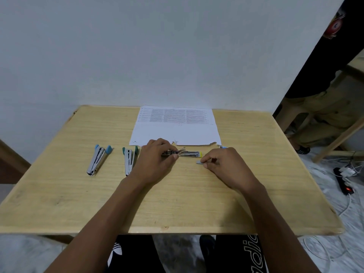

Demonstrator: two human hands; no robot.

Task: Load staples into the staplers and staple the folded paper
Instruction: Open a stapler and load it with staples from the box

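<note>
The yellow-ended steel stapler (190, 153) lies between my hands, opened. At its 12 o'clock lies the white printed paper (175, 133). At 9 o'clock, green-capped stapler (130, 160), then blue-capped stapler (98, 159), on the pale wooden table (78, 203). My left hand (155, 158) grips the stapler's rear. My right hand (220, 164) pinches a grey staple strip (199, 162).
</note>
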